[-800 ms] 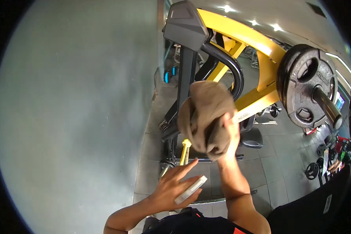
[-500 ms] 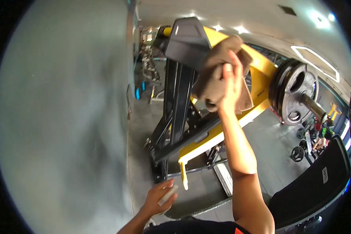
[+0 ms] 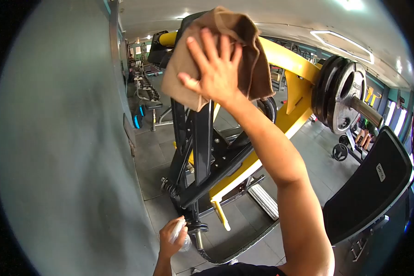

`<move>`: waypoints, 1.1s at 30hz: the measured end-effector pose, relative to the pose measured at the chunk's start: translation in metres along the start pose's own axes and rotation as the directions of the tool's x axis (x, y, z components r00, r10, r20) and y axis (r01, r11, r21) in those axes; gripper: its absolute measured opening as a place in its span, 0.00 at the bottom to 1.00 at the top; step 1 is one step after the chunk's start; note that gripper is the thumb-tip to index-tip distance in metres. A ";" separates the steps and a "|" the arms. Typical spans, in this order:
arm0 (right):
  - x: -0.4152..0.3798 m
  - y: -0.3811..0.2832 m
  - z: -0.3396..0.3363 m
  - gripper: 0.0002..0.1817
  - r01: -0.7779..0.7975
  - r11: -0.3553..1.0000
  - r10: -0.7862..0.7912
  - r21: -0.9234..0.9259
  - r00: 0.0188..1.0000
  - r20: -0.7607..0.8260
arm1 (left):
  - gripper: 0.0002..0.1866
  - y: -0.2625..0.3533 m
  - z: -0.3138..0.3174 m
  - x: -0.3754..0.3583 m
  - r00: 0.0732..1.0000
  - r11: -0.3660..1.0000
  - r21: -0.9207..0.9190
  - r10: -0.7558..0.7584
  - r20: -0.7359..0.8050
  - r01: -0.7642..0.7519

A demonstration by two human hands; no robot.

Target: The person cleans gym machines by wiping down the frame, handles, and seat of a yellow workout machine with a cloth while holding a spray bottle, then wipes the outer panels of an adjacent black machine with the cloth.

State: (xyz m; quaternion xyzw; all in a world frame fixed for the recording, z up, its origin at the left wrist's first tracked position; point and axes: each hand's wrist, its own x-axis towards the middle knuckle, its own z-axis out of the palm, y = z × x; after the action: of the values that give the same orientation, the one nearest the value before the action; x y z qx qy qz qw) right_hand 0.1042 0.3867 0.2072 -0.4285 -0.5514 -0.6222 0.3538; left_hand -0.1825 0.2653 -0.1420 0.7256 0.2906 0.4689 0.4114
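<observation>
My right hand (image 3: 215,71) lies flat with its fingers spread on a brown cloth (image 3: 179,76). The cloth drapes over the dark top panel of a black and yellow exercise machine (image 3: 202,142), hiding most of that panel. Low in the view, my left hand (image 3: 170,240) is wrapped round a clear spray bottle (image 3: 185,243), beside the machine's lower frame. A yellow handle (image 3: 221,215) hangs from the machine to the right of that hand.
Weight plates (image 3: 347,99) sit on a metal bar at the right. Below them is a black padded backrest (image 3: 372,184). A grey-green wall (image 3: 64,138) fills the left side. Dumbbell racks (image 3: 145,83) stand behind, and a person's legs (image 3: 364,138) show far right.
The cloth has gone from bunched under my right hand to spread out, and both have shifted left and up. My left hand has moved slightly left and down with the bottle.
</observation>
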 end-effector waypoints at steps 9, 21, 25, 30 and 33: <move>0.022 -0.001 0.007 0.55 -0.368 0.912 0.381 0.179 0.923 -0.044 | 0.09 -0.055 0.045 -0.022 0.984 0.979 0.099 -0.176 -0.032 0.178; -0.155 0.075 0.005 0.34 -0.574 0.805 0.593 0.151 0.788 -0.166 | 0.17 -0.096 0.042 -0.098 0.899 0.904 0.217 -0.286 -0.332 0.368; -0.107 0.135 0.000 0.24 -0.637 0.699 0.390 0.325 0.720 0.574 | 0.08 -0.100 0.031 -0.075 0.858 0.893 0.065 -0.406 -0.316 0.446; -0.056 0.180 0.065 0.29 -0.742 0.538 0.100 0.401 0.529 0.843 | 0.08 -0.129 0.019 -0.032 0.914 0.912 0.066 -0.400 -0.065 0.404; -0.052 0.196 0.095 0.31 -0.685 0.628 0.060 0.369 0.515 0.855 | 0.09 -0.131 0.021 0.001 0.941 0.938 0.077 -0.337 -0.009 0.337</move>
State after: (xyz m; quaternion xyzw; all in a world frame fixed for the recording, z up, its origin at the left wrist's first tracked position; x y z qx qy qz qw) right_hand 0.3163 0.4512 0.2369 -0.6102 -0.7138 -0.0249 0.3428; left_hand -0.1679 0.3240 -0.2603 0.6815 0.4276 0.3784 0.4577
